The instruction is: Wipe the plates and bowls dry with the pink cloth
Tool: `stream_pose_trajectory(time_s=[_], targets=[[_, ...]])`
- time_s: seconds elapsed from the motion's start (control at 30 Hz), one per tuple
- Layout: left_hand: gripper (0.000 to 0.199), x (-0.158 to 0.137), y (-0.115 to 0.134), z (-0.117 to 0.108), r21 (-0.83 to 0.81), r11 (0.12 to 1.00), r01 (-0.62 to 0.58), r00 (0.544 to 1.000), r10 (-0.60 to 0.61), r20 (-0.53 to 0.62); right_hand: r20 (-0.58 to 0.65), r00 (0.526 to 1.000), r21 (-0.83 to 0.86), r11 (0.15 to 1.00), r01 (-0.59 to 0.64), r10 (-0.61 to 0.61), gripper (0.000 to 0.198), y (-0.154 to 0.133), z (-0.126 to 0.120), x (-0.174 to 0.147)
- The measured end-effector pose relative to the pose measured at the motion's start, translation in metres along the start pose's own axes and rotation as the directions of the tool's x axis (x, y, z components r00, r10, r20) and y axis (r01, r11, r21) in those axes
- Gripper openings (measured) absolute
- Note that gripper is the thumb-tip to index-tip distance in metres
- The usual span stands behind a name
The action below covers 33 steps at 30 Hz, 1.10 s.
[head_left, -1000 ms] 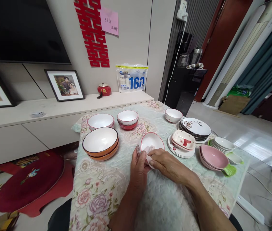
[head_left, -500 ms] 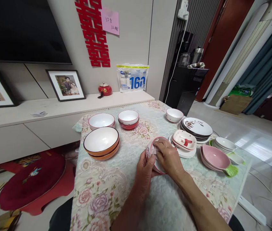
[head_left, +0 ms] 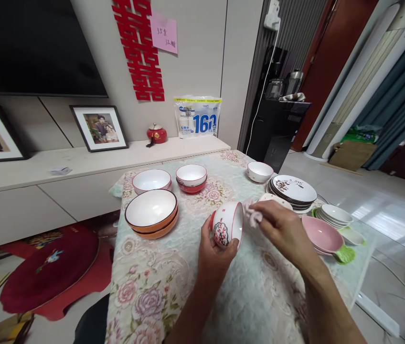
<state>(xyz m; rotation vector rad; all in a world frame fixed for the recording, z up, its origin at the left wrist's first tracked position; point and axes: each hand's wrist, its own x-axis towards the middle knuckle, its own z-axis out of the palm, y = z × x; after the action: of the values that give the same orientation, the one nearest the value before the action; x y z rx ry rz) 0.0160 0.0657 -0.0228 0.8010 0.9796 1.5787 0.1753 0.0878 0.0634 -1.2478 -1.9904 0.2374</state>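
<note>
My left hand grips a small white bowl with a red rim and a printed red and black pattern. The bowl is tipped on its side above the table, its mouth facing right. To the right of it, my right hand pinches a crumpled pale pink cloth, apart from the bowl. Behind the right hand, partly hidden by it, lies a white dish with a patterned rim. Pink leaf-shaped dishes with a green handle sit just right of that hand.
Orange bowls, a wide white bowl and red-rimmed bowls stand on the left of the flowered tablecloth. A single white bowl, stacked plates and small pale bowls stand on the right.
My right hand has pulled out of the bowl and moved right with the cloth. My left hand has turned the bowl so its printed outer side faces me.
</note>
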Motion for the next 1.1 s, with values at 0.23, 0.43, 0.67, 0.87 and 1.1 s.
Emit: stream_pose_trajectory(time_s=[0.23, 0.43, 0.67, 0.87, 1.1], targets=[[0.085, -0.001, -0.002, -0.005, 0.241, 0.949, -0.203, 0.979, 0.191, 0.074, -0.277, 0.958, 0.047, 0.995, 0.092, -0.076, 0.028, -0.009, 0.012, 0.007], [0.083, 0.001, -0.005, -0.009, 0.282, 0.922, -0.265, 0.964, 0.254, 0.075, -0.021, 0.959, -0.100, 0.955, 0.280, -0.283, 0.031, -0.035, 0.032, 0.001], [0.076, 0.000, 0.001, -0.014, 0.289, 0.906, -0.309, 0.943, 0.254, 0.213, 0.186, 0.934, -0.198, 0.919, 0.340, -0.305, 0.028, -0.051, 0.036, -0.003], [0.086, -0.005, 0.003, -0.013, 0.404, 0.764, -0.502, 0.852, 0.357, 0.384, 0.009, 1.000, 0.090, 0.996, 0.021, -0.022, 0.022, -0.002, 0.022, 0.007], [0.086, -0.007, 0.002, -0.012, 0.412, 0.685, -0.601, 0.776, 0.376, 0.506, 0.043, 0.993, -0.051, 0.993, -0.109, 0.112, 0.025, 0.007, 0.016, 0.005]])
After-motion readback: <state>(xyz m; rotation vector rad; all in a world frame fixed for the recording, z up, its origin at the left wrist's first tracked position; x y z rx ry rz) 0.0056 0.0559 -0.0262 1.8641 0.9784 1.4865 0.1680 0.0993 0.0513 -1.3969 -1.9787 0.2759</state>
